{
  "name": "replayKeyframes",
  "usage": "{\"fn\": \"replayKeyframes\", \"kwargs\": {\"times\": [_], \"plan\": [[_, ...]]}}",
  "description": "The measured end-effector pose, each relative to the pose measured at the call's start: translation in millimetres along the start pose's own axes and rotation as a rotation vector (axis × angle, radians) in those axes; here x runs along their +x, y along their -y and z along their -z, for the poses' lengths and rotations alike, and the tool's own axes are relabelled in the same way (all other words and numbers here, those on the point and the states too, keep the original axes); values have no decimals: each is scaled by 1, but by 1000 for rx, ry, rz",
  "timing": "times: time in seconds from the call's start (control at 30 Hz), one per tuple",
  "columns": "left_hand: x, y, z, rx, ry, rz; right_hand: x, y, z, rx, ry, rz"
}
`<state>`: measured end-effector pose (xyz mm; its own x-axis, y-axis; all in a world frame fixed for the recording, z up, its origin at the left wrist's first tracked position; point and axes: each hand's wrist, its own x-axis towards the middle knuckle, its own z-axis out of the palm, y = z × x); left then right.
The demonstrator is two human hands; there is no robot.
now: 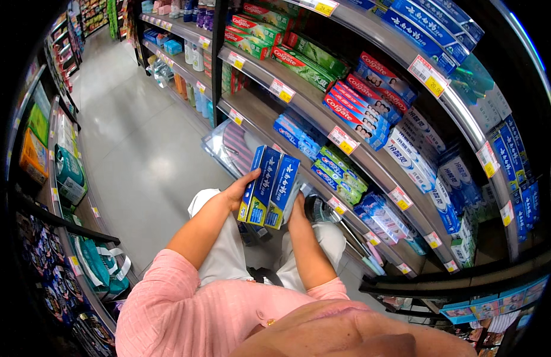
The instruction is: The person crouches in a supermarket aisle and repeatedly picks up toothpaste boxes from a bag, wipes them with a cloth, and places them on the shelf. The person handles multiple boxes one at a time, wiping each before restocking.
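Observation:
Between my two hands I hold several blue toothpaste boxes [270,187] with yellow and silver ends, side by side above my knees. My left hand [240,192] grips their left edge, the thumb lying on the front. Around the right edge closes my right hand [297,207], its fingers partly hidden by the boxes. Just past the boxes lies a clear plastic package with a striped item [234,149], at the foot of the shelves. Blue toothpaste boxes [297,134] and green ones [340,174] stand on the lower shelf to the right.
Shelves [320,111] with price tags curve along the right, holding red and green Colgate boxes [302,64], blue and red Colgate boxes [358,114] and white boxes [409,158]. A tiled aisle floor [155,134] runs ahead. Packaged goods [70,174] fill shelves on the left.

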<state>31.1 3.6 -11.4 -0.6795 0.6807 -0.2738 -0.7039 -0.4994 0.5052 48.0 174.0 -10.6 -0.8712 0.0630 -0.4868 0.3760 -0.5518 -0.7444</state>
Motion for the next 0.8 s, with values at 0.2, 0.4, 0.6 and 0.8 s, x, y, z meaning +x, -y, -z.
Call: {"fn": "replayKeyframes", "kwargs": {"times": [0.2, 0.4, 0.6, 0.8], "plan": [[-9, 0, 1, -81, 42, 20, -1, -2, 2, -62, 20, 2], [-6, 1, -5, -152, 97, 65, -4, -4, 10, -79, -5, 20], [-11, 2, -12, -127, 121, 10, -3, 1, 21, -75, -34, 53], [-12, 6, -18, -123, 134, -13, -6, -1, 25, -75, -52, 85]]}}
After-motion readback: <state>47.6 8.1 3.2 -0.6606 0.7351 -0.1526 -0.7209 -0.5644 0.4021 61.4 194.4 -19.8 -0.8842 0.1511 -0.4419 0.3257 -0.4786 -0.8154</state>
